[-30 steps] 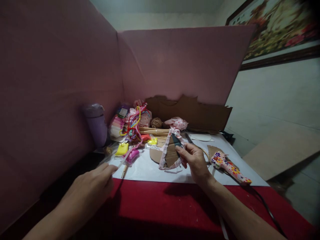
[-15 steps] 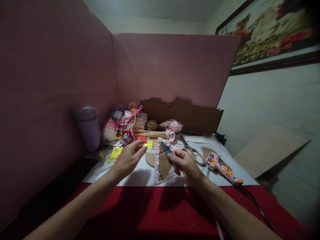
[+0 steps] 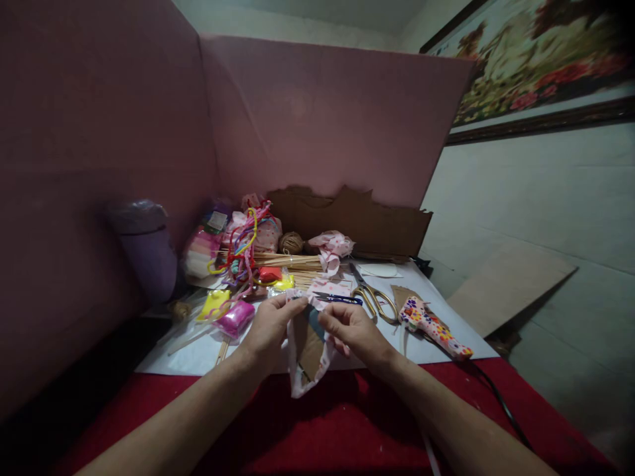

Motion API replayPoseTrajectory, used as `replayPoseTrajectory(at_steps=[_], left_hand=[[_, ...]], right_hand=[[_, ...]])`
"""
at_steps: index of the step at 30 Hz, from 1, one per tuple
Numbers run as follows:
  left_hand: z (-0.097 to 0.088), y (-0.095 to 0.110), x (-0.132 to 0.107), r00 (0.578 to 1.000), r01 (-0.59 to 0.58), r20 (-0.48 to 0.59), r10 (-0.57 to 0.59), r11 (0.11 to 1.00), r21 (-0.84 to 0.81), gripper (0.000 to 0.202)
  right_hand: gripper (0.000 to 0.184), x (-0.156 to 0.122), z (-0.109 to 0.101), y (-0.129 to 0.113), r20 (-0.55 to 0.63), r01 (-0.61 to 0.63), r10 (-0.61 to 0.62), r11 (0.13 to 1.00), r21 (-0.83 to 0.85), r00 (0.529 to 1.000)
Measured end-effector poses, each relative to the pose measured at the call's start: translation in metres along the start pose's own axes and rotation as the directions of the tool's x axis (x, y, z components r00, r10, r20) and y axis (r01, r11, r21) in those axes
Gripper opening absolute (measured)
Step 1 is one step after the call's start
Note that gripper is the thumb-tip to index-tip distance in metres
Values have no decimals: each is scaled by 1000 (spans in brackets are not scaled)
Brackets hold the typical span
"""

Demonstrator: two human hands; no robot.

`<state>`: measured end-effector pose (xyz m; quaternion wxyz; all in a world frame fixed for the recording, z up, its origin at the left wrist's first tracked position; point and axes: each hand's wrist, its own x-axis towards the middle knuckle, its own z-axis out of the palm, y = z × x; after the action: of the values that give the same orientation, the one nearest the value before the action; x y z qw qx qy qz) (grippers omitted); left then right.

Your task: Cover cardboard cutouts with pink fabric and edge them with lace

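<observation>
Between my two hands is a roughly triangular piece of cardboard [image 3: 310,350], its edges wrapped in pale pink dotted fabric and a dark blue-green patch near its top. My left hand [image 3: 270,327] pinches the upper left corner. Opposite it, my right hand [image 3: 354,330] grips the upper right edge, fingers closed on it. The narrow end points down toward me over the red cloth. Just behind the piece lie small dark blue thread snips [image 3: 342,299] on a scrap of pink fabric. Gold-handled scissors [image 3: 374,301] rest to the right of my right hand.
A flower-patterned glue gun [image 3: 434,327] with a black cord lies at right. Yellow [image 3: 213,304] and magenta packets [image 3: 237,319], pipe cleaners [image 3: 248,244], bamboo sticks [image 3: 292,261] and a twine ball [image 3: 291,242] crowd the left and back. A purple tumbler [image 3: 146,248] stands far left.
My left hand has moved right and taken hold of the piece's upper left corner. The piece has come nearer to me. The camera view has shifted, uncovering the snips and magenta packet.
</observation>
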<state>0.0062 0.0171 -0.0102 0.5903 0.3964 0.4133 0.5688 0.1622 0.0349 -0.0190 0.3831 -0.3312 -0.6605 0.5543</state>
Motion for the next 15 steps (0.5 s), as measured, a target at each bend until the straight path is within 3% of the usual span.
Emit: replayPoseTrajectory(at_steps=[4,15], left_hand=[[4,0,-3,1000,12,-21,-13,999,-41,20],[10,-7,-12,998,-47,-42,43,994,-98,13]], right_hand=[[49,1,0,1,-86,-26,32,997,78,996],[43,1,5,4,-66,55,-56,998,-8,996]])
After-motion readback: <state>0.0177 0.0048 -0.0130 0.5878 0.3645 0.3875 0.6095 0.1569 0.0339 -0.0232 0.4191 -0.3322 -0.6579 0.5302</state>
